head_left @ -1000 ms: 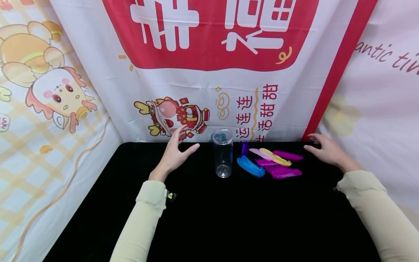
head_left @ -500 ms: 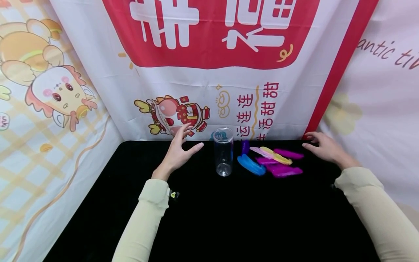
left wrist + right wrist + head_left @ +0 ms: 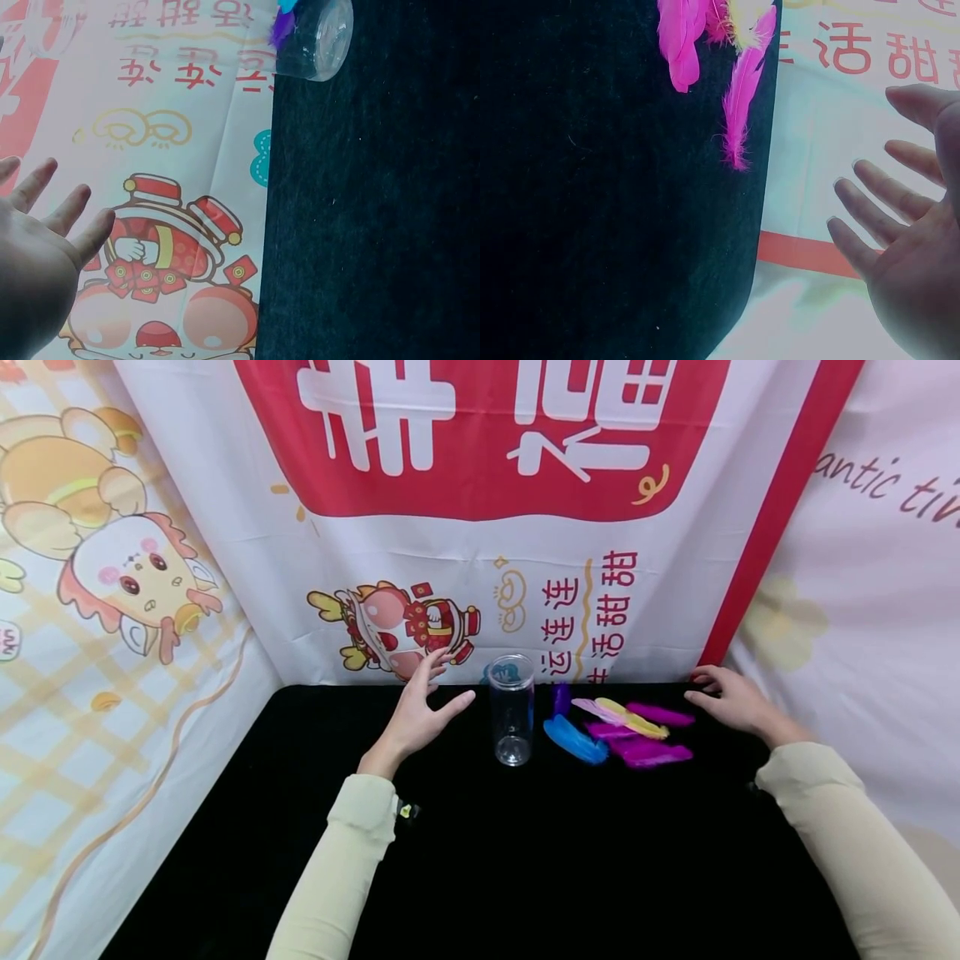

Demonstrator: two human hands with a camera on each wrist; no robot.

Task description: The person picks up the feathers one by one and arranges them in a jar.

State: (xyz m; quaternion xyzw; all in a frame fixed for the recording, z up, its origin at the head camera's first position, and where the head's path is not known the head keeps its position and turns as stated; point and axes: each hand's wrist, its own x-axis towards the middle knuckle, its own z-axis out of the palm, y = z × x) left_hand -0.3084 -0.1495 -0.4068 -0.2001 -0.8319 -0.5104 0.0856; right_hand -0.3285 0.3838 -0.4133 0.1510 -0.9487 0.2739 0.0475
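A clear plastic jar (image 3: 513, 714) stands upright near the back of the black table. To its left is my left hand (image 3: 416, 717), fingers spread and nothing in it; the left wrist view shows its palm (image 3: 34, 277) facing the jar's side. Right of the jar lies a loose group of feathers: a blue feather (image 3: 576, 740), a dark purple one (image 3: 561, 700), a yellow one (image 3: 637, 720), a pale pink one and several magenta feathers (image 3: 656, 752). My right hand (image 3: 735, 697) hovers beyond the feathers' right end, holding nothing, its fingers extended in the right wrist view.
A white and red printed cloth (image 3: 465, 543) hangs right behind the table's back edge. Further printed cloths hang at the left (image 3: 135, 610) and right (image 3: 885, 610). The black tabletop (image 3: 570, 860) stretches toward me.
My left hand has drifted right, closer to the jar. My right hand has shifted slightly left, toward the feathers. The jar and feathers have stayed in place.
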